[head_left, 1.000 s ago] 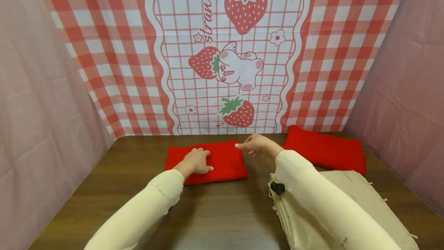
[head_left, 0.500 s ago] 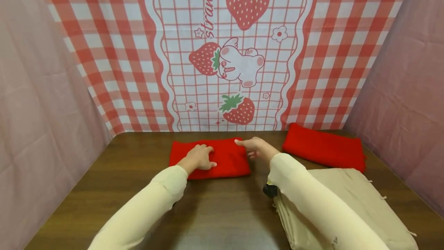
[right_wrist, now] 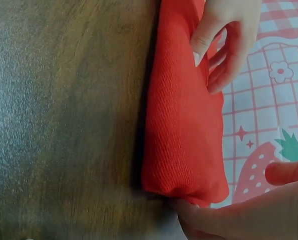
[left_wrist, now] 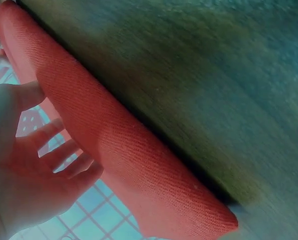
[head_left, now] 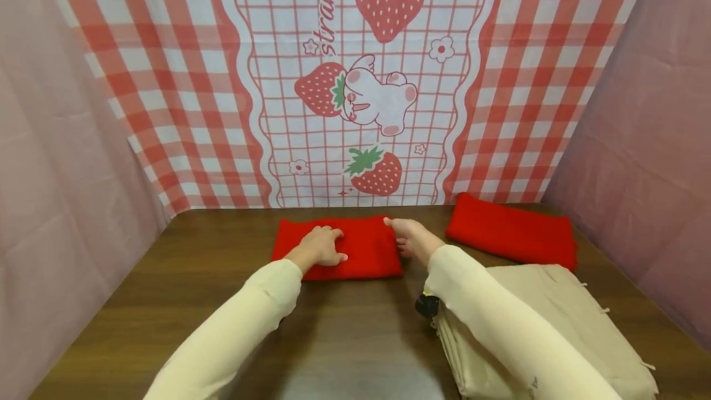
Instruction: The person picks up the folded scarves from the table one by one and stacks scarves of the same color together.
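A folded red cloth (head_left: 366,249) with a ribbed weave lies on the brown table near the patterned backdrop. My left hand (head_left: 320,247) rests on its left half, fingers spread and bent a little over the top. In the left wrist view, the thumb and fingertips of this hand (left_wrist: 43,170) touch the red fabric (left_wrist: 123,135). At the cloth's right end is my right hand (head_left: 412,238), fingers against the side edge. The right wrist view shows these fingers (right_wrist: 204,217) at the cloth's near corner, partly hidden beneath it, while the thumb (right_wrist: 284,172) stands apart.
A second folded red cloth (head_left: 511,230) lies at the back right. In front of it sits a folded beige fabric stack (head_left: 561,320), with my right forearm (head_left: 500,313) passing over it. Pink curtains (head_left: 633,159) flank the wooden table (head_left: 355,332).
The red cloth has shifted slightly right and back under my left hand. My right hand has come in against its right edge, its fingers less curled. The head view has tilted slightly.
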Demonstrator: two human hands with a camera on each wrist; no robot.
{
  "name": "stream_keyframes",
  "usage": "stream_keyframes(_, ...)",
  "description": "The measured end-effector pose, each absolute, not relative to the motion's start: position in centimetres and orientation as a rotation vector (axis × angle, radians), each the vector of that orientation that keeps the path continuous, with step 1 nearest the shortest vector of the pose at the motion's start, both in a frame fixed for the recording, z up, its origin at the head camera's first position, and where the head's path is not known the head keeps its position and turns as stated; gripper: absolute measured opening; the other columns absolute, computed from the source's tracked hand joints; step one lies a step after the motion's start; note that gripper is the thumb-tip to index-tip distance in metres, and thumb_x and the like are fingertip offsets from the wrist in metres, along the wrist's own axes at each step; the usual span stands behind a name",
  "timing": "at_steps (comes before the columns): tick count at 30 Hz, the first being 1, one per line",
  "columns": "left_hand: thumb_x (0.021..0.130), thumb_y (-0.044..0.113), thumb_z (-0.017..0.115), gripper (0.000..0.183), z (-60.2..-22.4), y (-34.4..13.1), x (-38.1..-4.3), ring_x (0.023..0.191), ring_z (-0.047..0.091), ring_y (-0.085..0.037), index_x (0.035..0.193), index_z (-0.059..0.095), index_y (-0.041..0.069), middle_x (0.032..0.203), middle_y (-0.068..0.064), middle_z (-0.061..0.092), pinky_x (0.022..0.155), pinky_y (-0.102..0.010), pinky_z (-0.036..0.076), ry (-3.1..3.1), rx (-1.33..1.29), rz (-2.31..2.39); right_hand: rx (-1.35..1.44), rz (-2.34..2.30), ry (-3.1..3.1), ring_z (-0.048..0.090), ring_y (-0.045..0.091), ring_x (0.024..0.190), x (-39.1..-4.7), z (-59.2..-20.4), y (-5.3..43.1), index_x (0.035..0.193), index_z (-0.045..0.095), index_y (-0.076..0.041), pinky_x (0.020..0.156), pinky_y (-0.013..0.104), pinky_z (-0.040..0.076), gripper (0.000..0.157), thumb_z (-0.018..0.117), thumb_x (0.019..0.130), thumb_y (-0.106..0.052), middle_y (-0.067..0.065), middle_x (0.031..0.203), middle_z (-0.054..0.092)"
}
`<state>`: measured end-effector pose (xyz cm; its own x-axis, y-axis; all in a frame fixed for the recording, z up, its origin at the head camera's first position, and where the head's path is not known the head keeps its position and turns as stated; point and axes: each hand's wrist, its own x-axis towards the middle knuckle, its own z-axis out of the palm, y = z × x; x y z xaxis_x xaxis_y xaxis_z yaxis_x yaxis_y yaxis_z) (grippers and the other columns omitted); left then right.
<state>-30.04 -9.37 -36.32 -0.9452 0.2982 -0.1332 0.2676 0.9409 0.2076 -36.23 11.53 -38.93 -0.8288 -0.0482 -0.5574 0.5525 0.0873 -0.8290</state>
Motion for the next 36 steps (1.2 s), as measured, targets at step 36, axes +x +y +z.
stream_keyframes(36,0.093,0.023,0.062,0.043,-35.2,-16.3,-29.0,0.132,0.047,-0.033,0.131,0.057,0.004,0.137,-0.015,0.056,0.112,-0.047,0.037,2.892,0.594,0.348,0.565,-1.76,1.702,0.048,0.027,0.122,-39.5,-41.0,15.0,0.143,0.031,0.003,0.104,0.043,0.043,0.076,0.06,0.092,-0.044,0.015,0.138,0.047)
